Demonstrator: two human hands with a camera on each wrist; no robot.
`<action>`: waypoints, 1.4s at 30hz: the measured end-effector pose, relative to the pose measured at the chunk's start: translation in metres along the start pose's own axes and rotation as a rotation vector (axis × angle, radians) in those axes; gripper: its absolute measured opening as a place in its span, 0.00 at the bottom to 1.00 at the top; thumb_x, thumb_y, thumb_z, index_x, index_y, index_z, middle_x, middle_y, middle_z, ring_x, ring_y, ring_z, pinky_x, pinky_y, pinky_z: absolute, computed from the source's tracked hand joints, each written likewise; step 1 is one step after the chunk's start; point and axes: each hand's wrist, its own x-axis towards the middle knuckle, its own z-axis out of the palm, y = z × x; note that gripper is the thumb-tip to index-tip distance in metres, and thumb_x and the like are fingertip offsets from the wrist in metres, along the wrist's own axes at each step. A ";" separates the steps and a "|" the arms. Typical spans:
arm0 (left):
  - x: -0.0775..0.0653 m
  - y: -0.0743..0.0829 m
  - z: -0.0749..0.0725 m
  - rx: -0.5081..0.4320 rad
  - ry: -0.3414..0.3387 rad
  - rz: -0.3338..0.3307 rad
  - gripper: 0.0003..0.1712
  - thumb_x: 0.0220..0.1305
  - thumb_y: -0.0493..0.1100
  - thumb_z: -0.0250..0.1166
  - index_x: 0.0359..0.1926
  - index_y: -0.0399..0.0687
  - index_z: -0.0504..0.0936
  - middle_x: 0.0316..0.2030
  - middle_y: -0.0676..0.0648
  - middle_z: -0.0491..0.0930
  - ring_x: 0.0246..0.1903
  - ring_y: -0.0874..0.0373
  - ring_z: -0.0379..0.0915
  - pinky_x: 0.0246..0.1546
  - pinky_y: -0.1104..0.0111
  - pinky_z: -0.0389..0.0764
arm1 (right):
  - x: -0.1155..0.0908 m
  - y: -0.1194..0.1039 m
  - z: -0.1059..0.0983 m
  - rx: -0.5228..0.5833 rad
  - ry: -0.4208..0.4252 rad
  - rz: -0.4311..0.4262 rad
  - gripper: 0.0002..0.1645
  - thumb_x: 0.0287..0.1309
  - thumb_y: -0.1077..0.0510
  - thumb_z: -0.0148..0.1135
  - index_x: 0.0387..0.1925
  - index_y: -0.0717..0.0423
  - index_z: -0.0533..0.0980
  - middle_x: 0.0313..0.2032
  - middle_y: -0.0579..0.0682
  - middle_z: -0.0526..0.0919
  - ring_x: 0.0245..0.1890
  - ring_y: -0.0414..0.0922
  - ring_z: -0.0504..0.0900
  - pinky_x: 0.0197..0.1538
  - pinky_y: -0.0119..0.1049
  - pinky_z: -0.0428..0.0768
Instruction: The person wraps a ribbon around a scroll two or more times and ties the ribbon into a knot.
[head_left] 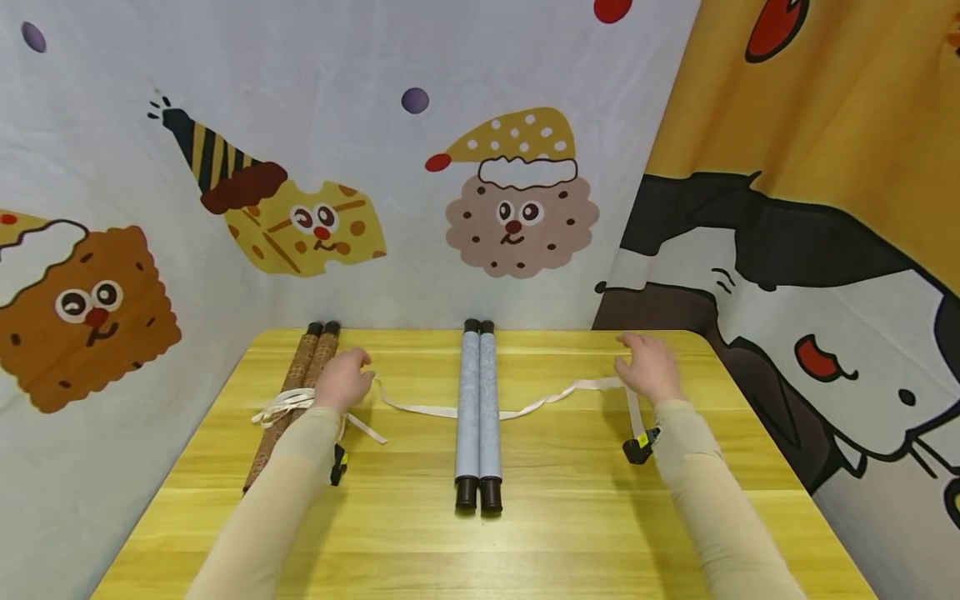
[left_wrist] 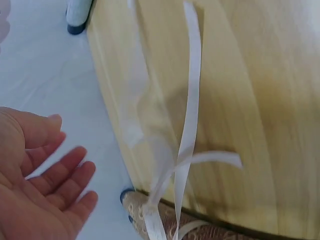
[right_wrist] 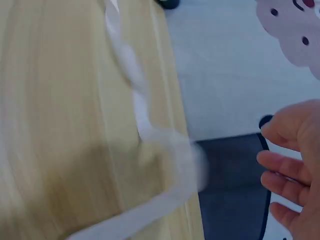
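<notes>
Across the desk [head_left: 555, 542], a white ribbon [head_left: 427, 411] runs beneath two blue rolls [head_left: 468, 400]. Our left hand [head_left: 343, 381] and right hand [head_left: 651, 367] are empty, fingers relaxed. We should untwist the ribbon to lie flat. The right wrist view shows it clear of our fingers; the head view does not.

Wood-grain table [head_left: 555, 467], white cartoon-print backdrop [head_left: 337, 142], orange cloth [head_left: 720, 100]
</notes>
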 end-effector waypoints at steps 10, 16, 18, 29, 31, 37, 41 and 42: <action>-0.013 0.019 0.018 0.012 -0.106 -0.090 0.18 0.71 0.43 0.59 0.49 0.28 0.78 0.43 0.34 0.81 0.37 0.43 0.79 0.41 0.50 0.79 | -0.009 -0.027 0.025 0.036 -0.163 0.089 0.21 0.66 0.51 0.59 0.52 0.64 0.79 0.47 0.62 0.82 0.45 0.59 0.80 0.47 0.56 0.77; -0.016 0.030 0.027 -0.015 -0.187 -0.200 0.18 0.72 0.47 0.57 0.44 0.33 0.80 0.26 0.44 0.77 0.21 0.53 0.69 0.28 0.59 0.75 | -0.017 -0.047 0.039 0.069 -0.316 0.190 0.20 0.66 0.43 0.60 0.33 0.57 0.79 0.27 0.49 0.80 0.25 0.45 0.75 0.28 0.41 0.73; -0.017 0.033 0.028 -0.015 -0.208 -0.248 0.18 0.72 0.49 0.57 0.34 0.37 0.80 0.19 0.47 0.71 0.18 0.54 0.63 0.25 0.61 0.71 | -0.020 -0.052 0.044 0.087 -0.350 0.223 0.24 0.66 0.41 0.59 0.22 0.53 0.75 0.18 0.44 0.71 0.18 0.42 0.67 0.22 0.36 0.64; -0.016 0.034 0.036 -0.032 -0.187 -0.302 0.24 0.73 0.52 0.55 0.21 0.44 0.72 0.19 0.45 0.70 0.22 0.50 0.69 0.30 0.56 0.74 | -0.025 -0.062 0.062 0.098 -0.404 0.307 0.32 0.62 0.36 0.60 0.13 0.49 0.62 0.13 0.44 0.59 0.14 0.40 0.56 0.19 0.34 0.55; -0.015 0.034 0.037 -0.045 -0.171 -0.297 0.24 0.73 0.52 0.55 0.22 0.42 0.74 0.20 0.44 0.73 0.23 0.49 0.71 0.32 0.54 0.76 | -0.024 -0.065 0.065 0.086 -0.411 0.328 0.32 0.61 0.34 0.60 0.15 0.50 0.63 0.15 0.45 0.62 0.15 0.42 0.59 0.20 0.35 0.57; -0.014 0.034 0.042 -0.068 -0.162 -0.333 0.23 0.73 0.52 0.53 0.25 0.41 0.76 0.25 0.43 0.77 0.27 0.48 0.73 0.35 0.52 0.77 | -0.019 -0.074 0.072 0.068 -0.449 0.390 0.33 0.64 0.33 0.56 0.15 0.52 0.67 0.16 0.47 0.65 0.16 0.42 0.61 0.20 0.36 0.59; -0.012 0.033 0.044 -0.070 -0.170 -0.351 0.24 0.73 0.52 0.53 0.25 0.41 0.77 0.24 0.42 0.77 0.26 0.48 0.73 0.32 0.53 0.76 | -0.016 -0.076 0.074 0.039 -0.458 0.430 0.35 0.67 0.33 0.53 0.12 0.50 0.66 0.12 0.45 0.62 0.13 0.40 0.56 0.19 0.34 0.55; -0.012 0.033 0.045 -0.067 -0.169 -0.356 0.24 0.73 0.53 0.53 0.24 0.41 0.78 0.24 0.42 0.78 0.26 0.48 0.73 0.31 0.54 0.76 | -0.015 -0.076 0.074 0.031 -0.458 0.436 0.36 0.67 0.33 0.52 0.11 0.50 0.66 0.11 0.44 0.61 0.13 0.40 0.55 0.19 0.34 0.53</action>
